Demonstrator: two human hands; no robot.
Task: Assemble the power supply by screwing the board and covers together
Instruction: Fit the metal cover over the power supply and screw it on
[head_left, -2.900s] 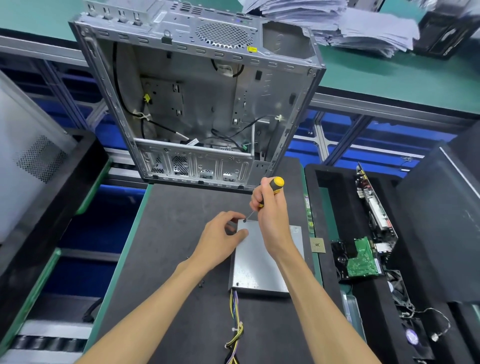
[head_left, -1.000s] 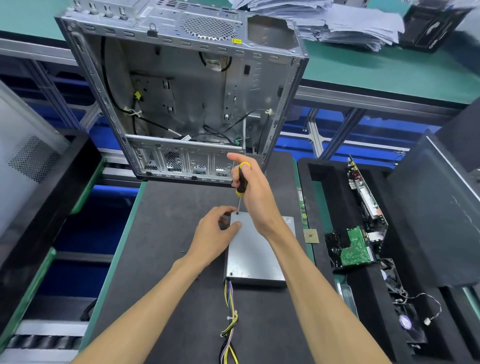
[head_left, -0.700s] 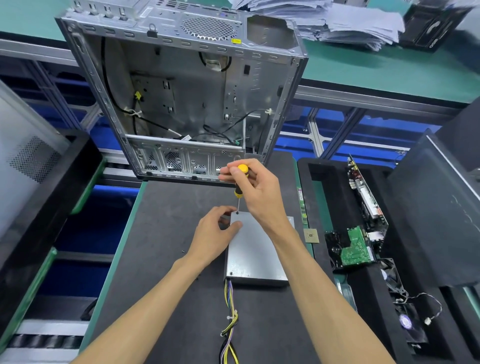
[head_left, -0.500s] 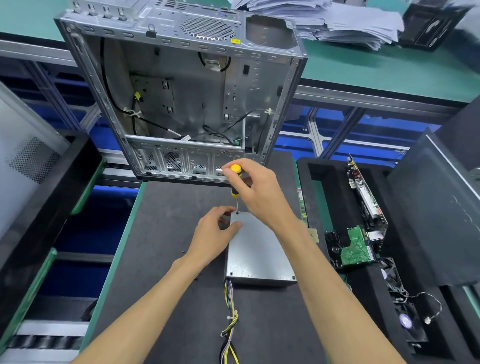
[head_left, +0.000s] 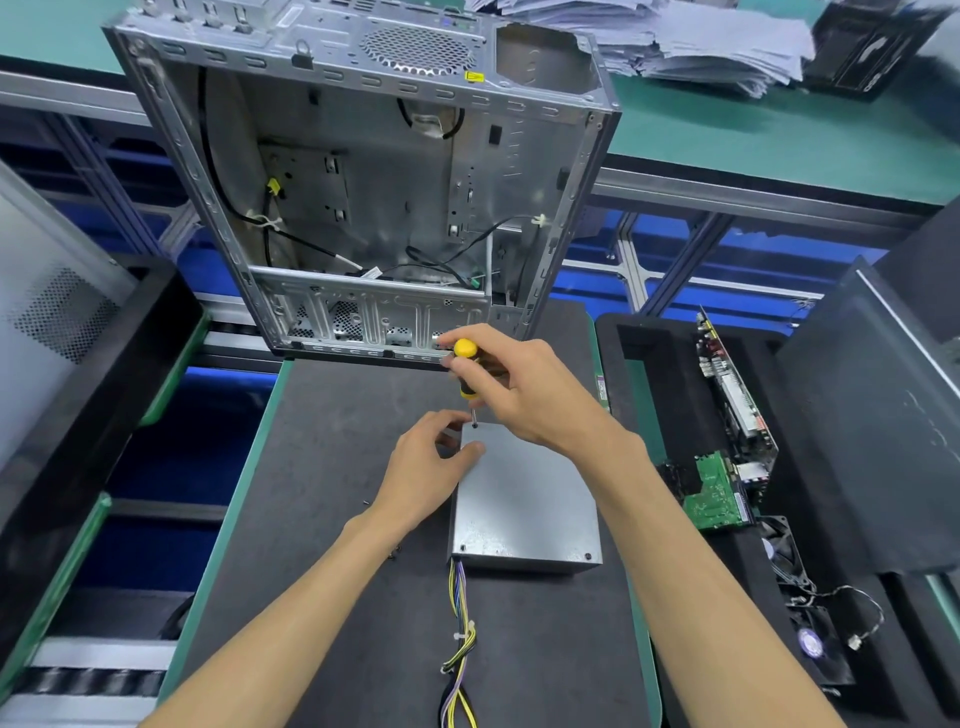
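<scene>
A grey metal power supply box (head_left: 524, 504) lies flat on the dark mat (head_left: 322, 467), its bundle of coloured wires (head_left: 460, 649) trailing toward me. My right hand (head_left: 519, 387) grips a yellow and black screwdriver (head_left: 466, 370) held upright, its tip on a screw at the box's far left corner. My left hand (head_left: 428, 467) holds that same corner, thumb on the top cover and fingers curled round the edge beside the tip. Screws show in the near corners of the cover.
An open computer case (head_left: 363, 182) stands at the mat's far end. A black foam tray (head_left: 675, 395) on the right holds circuit boards (head_left: 719, 493) and a fan (head_left: 810, 639). Small loose screws (head_left: 395, 553) lie left of the box. Paper stacks (head_left: 691, 41) sit on the green bench behind.
My right hand has turned the screwdriver on the far left corner screw, shifting its grip round the handle. The left hand and the box have stayed put.
</scene>
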